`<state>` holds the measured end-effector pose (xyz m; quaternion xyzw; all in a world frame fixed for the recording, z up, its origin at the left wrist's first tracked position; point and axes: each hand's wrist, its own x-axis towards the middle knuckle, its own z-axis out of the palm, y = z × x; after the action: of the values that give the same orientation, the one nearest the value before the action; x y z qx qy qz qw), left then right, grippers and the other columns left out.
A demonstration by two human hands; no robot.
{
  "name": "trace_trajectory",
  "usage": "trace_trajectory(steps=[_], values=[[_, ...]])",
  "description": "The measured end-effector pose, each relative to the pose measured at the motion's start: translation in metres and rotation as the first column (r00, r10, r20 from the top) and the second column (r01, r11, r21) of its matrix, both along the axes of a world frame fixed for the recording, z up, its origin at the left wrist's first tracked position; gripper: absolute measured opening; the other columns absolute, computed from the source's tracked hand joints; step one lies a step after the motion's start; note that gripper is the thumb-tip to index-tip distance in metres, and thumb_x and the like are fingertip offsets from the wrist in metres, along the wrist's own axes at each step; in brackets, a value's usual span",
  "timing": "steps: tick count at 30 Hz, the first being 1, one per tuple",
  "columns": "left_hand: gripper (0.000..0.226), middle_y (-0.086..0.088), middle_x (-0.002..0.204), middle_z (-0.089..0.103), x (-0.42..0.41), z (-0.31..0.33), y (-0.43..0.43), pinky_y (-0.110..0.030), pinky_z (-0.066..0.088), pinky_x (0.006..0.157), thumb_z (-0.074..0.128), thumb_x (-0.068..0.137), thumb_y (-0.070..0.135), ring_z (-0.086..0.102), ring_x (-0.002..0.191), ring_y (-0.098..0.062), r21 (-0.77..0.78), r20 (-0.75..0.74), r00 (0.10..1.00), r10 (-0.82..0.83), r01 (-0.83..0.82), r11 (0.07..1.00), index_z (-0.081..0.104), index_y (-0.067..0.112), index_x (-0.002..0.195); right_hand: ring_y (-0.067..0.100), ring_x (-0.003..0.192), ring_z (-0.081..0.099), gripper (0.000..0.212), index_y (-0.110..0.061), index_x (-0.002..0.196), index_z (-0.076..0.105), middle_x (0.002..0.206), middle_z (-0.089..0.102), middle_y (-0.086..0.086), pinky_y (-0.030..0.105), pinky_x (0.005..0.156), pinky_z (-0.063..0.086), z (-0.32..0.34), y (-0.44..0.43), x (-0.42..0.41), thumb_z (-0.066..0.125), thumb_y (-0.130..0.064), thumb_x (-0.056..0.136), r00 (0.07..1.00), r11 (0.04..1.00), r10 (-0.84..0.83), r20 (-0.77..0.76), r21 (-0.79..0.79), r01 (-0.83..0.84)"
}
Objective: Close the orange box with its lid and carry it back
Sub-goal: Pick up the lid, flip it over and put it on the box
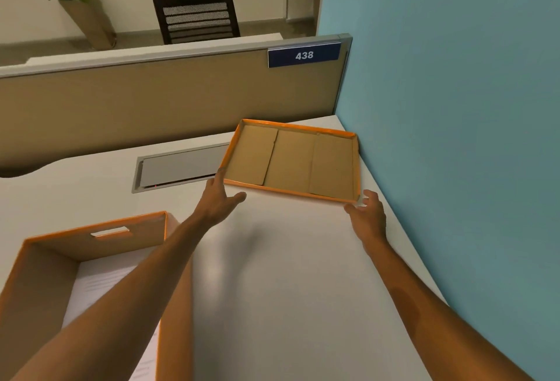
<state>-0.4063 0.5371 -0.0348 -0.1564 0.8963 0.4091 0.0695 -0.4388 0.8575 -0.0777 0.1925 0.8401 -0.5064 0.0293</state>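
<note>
Both grips are spread wide and grasp nothing. Left hand (218,198) reaches to the near left corner of the shallow orange cardboard lid (292,162), fingers touching or just beside its left rim, thumb splayed toward the near edge. Right hand (368,214) sits at the lid's near right corner, fingertips at the rim; whether they actually touch it I cannot tell. That lid lies upside down, brown inner flaps facing up, on the far right of the pale bench (272,274), its right side close against the teal wall (454,107). Well apart from it, at the near left, stands the open orange cardboard box (91,229) with a slot handle cut in its far wall and white printed paper sheets (100,283) inside; the left forearm crosses above it. A grey cable hatch (178,168) is set in the bench just left of the lid. Behind runs a tan partition (151,101) bearing a blue sign reading 438 (304,55).
</note>
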Motion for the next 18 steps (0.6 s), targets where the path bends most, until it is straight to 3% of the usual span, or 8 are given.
trace_trajectory(steps=[5,8,11,15,18], values=[[0.092,-0.011,0.144,0.038,-0.042,-0.023,-0.018,-0.047,0.045,0.103,0.074,0.073,0.043,0.044,0.128,-0.032,0.092,0.074,0.994,0.086,-0.092,0.991,0.028,0.015,0.148,0.033,0.124,0.055,0.068,-0.014,0.147,0.039,0.143,0.053,0.015,0.045,0.100,0.048,-0.018,-0.002,-0.032,0.070,-0.020,0.086,0.998,0.999,-0.046,0.044,-0.003,0.047],[0.087,-0.013,0.140,0.036,-0.062,-0.033,-0.020,-0.038,0.045,0.091,0.075,0.080,0.034,0.045,0.125,-0.033,0.076,0.097,0.987,0.129,-0.136,0.988,0.026,0.011,0.148,0.033,0.118,0.058,0.065,-0.012,0.146,0.041,0.136,0.058,0.015,0.036,0.090,0.047,-0.025,-0.005,-0.043,0.068,-0.016,0.087,0.995,0.996,-0.082,0.056,-0.028,0.084],[0.085,-0.015,0.140,0.037,-0.079,-0.044,-0.024,-0.038,0.046,0.089,0.074,0.083,0.030,0.046,0.123,-0.032,0.082,0.113,0.976,0.186,-0.195,0.977,0.025,0.005,0.148,0.030,0.107,0.060,0.063,-0.010,0.144,0.044,0.129,0.061,0.013,0.031,0.082,0.044,-0.029,-0.008,-0.051,0.068,-0.013,0.086,0.992,0.993,-0.109,0.069,-0.045,0.112],[0.070,-0.012,0.126,0.045,-0.089,-0.050,-0.025,-0.035,0.044,0.079,0.070,0.087,0.024,0.050,0.108,-0.027,0.111,0.089,0.972,0.219,-0.228,0.967,0.033,0.003,0.141,0.030,0.087,0.062,0.044,-0.007,0.125,0.057,0.111,0.068,0.015,0.029,0.063,0.042,-0.035,-0.005,-0.061,0.063,-0.012,0.081,0.986,0.991,-0.122,0.110,-0.044,0.127],[0.066,-0.012,0.128,0.046,-0.091,-0.052,-0.027,-0.037,0.047,0.079,0.071,0.085,0.026,0.052,0.107,-0.028,0.097,0.058,0.967,0.247,-0.252,0.963,0.038,0.004,0.138,0.026,0.071,0.055,0.019,-0.008,0.096,0.062,0.097,0.066,0.017,0.029,0.054,0.040,-0.036,-0.004,-0.067,0.053,-0.002,0.081,0.985,0.985,-0.136,0.109,-0.087,0.146]])
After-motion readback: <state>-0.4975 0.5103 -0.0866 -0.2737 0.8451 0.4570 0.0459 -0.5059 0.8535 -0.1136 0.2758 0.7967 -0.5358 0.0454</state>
